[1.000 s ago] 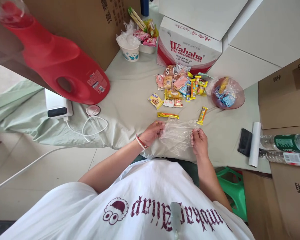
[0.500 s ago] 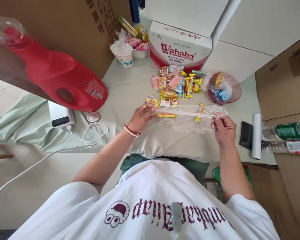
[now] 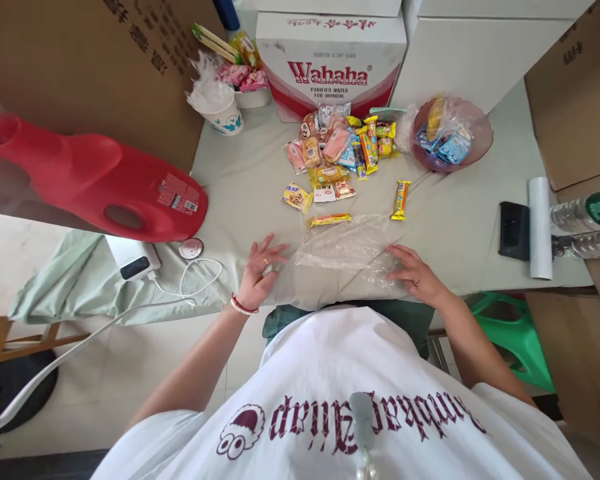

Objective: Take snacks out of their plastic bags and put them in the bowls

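A clear plastic bag [image 3: 347,250] lies flat on the pale green cloth near the table's front edge. My left hand [image 3: 261,269] rests on its left side with fingers spread, a bead bracelet at the wrist. Flat on the bag's right end lies my right hand [image 3: 414,273], fingers stretched out. Just beyond the bag lie a yellow snack bar [image 3: 329,219] and an orange-yellow bar [image 3: 400,200]. Farther back sits a pile of several wrapped snacks [image 3: 337,153].
A Wahaha carton [image 3: 330,57] stands at the back, a pink bowl of sweets [image 3: 453,133] to its right. A red jug [image 3: 95,183], power bank [image 3: 135,260] and cable lie left. A black device [image 3: 514,230], paper roll [image 3: 540,227] and bottles [image 3: 585,223] lie right.
Both hands held the bag stretched in the air; they have lowered it onto the cloth and now lie flat on it, fingers spread.
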`<state>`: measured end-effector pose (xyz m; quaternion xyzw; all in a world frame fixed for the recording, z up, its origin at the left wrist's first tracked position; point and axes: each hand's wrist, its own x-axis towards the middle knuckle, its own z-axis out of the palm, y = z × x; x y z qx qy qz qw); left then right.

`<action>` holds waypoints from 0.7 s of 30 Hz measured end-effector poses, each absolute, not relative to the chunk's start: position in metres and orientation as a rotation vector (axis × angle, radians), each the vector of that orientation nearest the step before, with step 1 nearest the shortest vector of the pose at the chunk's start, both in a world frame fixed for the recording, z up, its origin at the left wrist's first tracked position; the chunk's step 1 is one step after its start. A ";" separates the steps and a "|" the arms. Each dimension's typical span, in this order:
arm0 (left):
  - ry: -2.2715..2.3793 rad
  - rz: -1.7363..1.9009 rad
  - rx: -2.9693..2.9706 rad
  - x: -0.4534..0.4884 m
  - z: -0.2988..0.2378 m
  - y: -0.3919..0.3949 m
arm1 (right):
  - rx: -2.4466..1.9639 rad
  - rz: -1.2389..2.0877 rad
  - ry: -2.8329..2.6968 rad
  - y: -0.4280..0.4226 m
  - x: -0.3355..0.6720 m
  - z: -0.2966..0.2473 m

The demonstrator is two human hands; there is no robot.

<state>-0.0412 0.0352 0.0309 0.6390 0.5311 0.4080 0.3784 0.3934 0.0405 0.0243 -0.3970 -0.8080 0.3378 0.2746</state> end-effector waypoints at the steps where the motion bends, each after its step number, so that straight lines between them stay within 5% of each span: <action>1: 1.431 1.160 1.596 -0.038 0.035 0.035 | -1.100 0.896 -2.141 0.038 0.396 0.033; 4: 1.596 1.365 1.554 -0.021 0.051 0.043 | -1.249 0.760 -1.971 0.041 0.399 0.063; 7: 1.483 1.204 1.708 0.003 0.061 0.066 | -1.224 0.697 -1.979 0.052 0.375 0.074; 14: 1.180 0.644 2.034 0.022 0.029 0.116 | -1.268 0.529 -2.568 0.038 0.262 0.028; 21: 1.219 0.526 1.992 -0.003 0.003 0.103 | -0.822 0.418 -2.721 -0.011 0.295 0.005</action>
